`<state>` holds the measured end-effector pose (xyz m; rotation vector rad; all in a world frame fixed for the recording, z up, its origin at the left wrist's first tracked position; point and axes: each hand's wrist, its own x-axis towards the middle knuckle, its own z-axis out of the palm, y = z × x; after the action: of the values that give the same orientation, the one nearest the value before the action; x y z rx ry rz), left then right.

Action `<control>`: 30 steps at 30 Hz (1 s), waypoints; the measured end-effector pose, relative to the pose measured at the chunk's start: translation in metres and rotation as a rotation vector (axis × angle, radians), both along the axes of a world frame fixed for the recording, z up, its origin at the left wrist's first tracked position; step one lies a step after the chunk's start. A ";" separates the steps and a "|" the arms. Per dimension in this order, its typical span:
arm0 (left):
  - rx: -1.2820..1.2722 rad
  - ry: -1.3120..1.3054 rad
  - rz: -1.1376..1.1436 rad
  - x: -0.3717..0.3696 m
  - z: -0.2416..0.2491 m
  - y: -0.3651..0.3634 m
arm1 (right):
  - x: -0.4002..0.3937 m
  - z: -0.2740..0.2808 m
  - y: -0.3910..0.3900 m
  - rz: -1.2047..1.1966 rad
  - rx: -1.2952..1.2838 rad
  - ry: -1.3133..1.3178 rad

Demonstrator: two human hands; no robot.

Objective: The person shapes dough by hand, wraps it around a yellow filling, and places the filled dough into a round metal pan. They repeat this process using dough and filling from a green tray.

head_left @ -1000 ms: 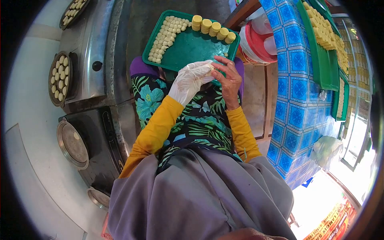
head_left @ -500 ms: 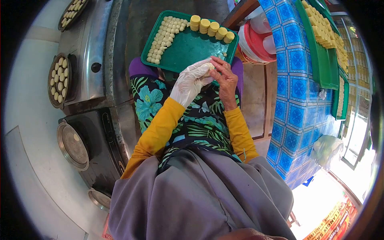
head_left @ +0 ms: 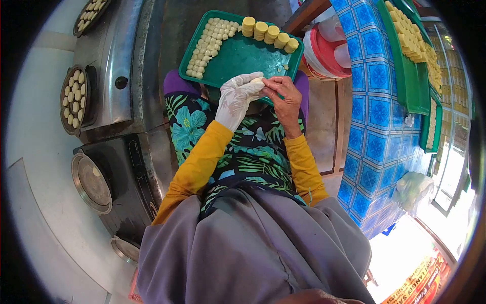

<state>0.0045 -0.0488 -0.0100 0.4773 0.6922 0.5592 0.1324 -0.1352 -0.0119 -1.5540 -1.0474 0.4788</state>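
A small pale dough piece [head_left: 258, 81] is pinched between my two hands above my lap. My left hand [head_left: 237, 97], in a thin white glove, closes around its left side. The bare fingers of my right hand [head_left: 284, 97] press together on its right side. Just beyond the hands lies a green tray [head_left: 243, 63]. Rows of pale dough balls [head_left: 205, 48] fill its left part. Several stacks of yellow discs [head_left: 260, 31] stand along its far right edge, and small crumbs lie near its right side.
On the left, a metal counter [head_left: 114, 66] carries a round pan of dough pieces [head_left: 74, 99]. Nearer is a dark stove [head_left: 119, 177] with a round lid [head_left: 91, 182]. To the right stand a red-rimmed bucket [head_left: 324, 53] and a blue-clothed table [head_left: 374, 111] with green trays [head_left: 410, 83].
My right hand has turned, its fingers now drawn together on the dough piece rather than raised over it. Both hands sit slightly lower, and more of the dough shows.
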 end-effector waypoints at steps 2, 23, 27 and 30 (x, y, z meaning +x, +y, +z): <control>0.012 0.039 0.002 0.001 0.000 0.001 | 0.002 0.000 0.003 -0.007 0.032 -0.083; 0.263 0.271 0.182 0.015 -0.032 -0.007 | 0.001 -0.012 0.004 -0.053 -0.158 0.344; 0.305 0.314 0.174 0.010 -0.046 -0.001 | 0.016 -0.009 0.003 0.063 -0.060 1.054; 0.085 0.246 0.217 0.001 -0.044 0.010 | 0.052 -0.011 0.019 -0.186 -0.119 0.577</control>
<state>0.0056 -0.0391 -0.0536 0.5592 0.9651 0.7439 0.1843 -0.1164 -0.0231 -1.4697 -0.4339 0.8096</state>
